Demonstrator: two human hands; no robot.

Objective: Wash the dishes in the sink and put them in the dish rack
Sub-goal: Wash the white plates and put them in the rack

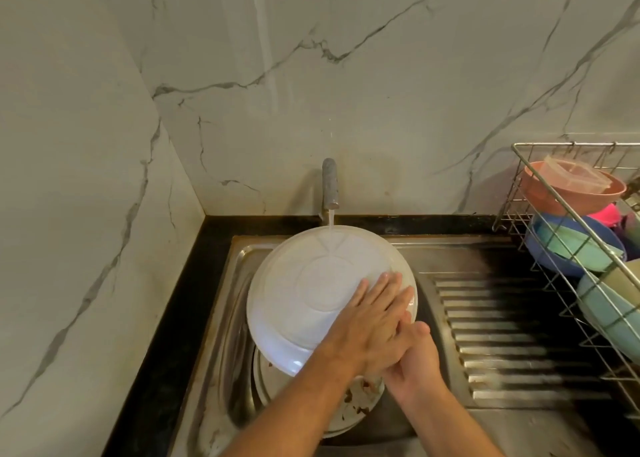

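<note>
The white plate [311, 297] under the tap [329, 188] covers most of the sink [221, 318], with a dirty plate [349, 411] below it, while the ribbed drainboard [512, 335] lies open up to the loaded dish rack [519, 186].

Beyond the hands, a marble-veined wall [346, 93] rises, meeting a second marble wall [69, 179] at a corner to their left. A black countertop [180, 301] runs along that left side and behind, under the wall's foot.
</note>
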